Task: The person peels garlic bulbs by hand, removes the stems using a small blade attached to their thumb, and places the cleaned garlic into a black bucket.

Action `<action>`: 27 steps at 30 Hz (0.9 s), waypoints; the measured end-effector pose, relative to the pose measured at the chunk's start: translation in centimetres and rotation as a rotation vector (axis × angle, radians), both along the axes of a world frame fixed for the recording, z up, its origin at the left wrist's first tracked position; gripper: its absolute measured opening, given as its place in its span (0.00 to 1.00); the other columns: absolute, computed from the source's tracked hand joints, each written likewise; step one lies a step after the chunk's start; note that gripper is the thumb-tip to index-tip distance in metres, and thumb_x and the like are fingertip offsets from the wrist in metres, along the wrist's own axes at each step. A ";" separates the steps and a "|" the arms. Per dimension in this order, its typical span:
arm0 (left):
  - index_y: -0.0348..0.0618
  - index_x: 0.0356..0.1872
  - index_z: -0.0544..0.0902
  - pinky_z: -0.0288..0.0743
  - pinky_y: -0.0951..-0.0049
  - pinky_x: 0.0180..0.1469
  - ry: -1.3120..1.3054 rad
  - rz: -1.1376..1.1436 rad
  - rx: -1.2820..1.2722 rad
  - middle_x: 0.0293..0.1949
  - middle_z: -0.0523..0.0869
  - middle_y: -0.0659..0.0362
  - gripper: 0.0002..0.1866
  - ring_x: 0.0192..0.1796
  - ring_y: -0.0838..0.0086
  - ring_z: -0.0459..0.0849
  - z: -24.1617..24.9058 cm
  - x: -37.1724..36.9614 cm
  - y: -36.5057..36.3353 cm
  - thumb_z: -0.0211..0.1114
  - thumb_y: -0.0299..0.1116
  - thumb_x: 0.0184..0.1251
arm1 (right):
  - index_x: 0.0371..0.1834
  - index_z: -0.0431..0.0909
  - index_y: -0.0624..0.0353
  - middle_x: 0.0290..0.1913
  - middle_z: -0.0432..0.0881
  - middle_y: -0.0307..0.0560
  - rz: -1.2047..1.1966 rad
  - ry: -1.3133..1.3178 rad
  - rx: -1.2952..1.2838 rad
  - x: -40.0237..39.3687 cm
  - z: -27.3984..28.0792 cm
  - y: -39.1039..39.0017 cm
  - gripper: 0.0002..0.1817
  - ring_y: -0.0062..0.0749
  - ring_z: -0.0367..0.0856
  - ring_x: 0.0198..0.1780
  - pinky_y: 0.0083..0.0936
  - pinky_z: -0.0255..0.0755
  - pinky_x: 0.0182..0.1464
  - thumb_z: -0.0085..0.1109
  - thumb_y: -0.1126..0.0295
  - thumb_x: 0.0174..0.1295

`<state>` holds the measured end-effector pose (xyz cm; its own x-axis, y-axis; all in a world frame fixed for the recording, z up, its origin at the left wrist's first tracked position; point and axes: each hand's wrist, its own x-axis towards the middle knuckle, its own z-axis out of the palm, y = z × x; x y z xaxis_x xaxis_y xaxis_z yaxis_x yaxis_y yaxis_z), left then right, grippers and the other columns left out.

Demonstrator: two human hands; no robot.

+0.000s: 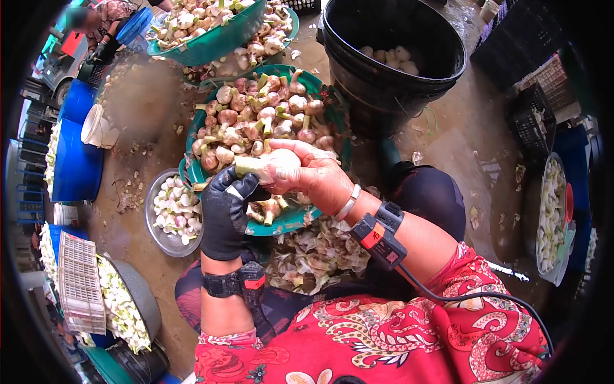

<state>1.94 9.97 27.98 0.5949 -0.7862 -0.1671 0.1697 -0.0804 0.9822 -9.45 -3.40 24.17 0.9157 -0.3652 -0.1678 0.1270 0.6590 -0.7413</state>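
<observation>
A white garlic bulb (279,166) with a thick green stem is held over the green basin (294,222) of untrimmed garlic bulbs (265,115). My right hand (316,177), bare with a bracelet at the wrist, wraps its fingers round the bulb. At the stem end, my left hand (225,214) in a black glove has its fingers closed; a small pale piece shows at them, too small to name. Left of that glove stands a metal bowl (153,221) of peeled white cloves (176,208).
A black bucket (384,96) with pale bulbs stands beyond the basin. Another heaped green basin (224,40) is at the top. Garlic skins (313,253) lie between the knees. Blue tubs (80,163) and a white crate (80,281) are left; a person (105,25) sits top left.
</observation>
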 end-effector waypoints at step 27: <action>0.32 0.63 0.70 0.68 0.71 0.62 0.336 -0.048 -0.188 0.55 0.79 0.54 0.26 0.57 0.72 0.77 -0.9 -1.6 -0.4 0.60 0.24 0.61 | 0.48 0.74 0.59 0.36 0.83 0.46 0.310 0.268 0.353 -1.1 1.1 -3.0 0.22 0.32 0.83 0.29 0.23 0.68 0.17 0.50 0.50 0.64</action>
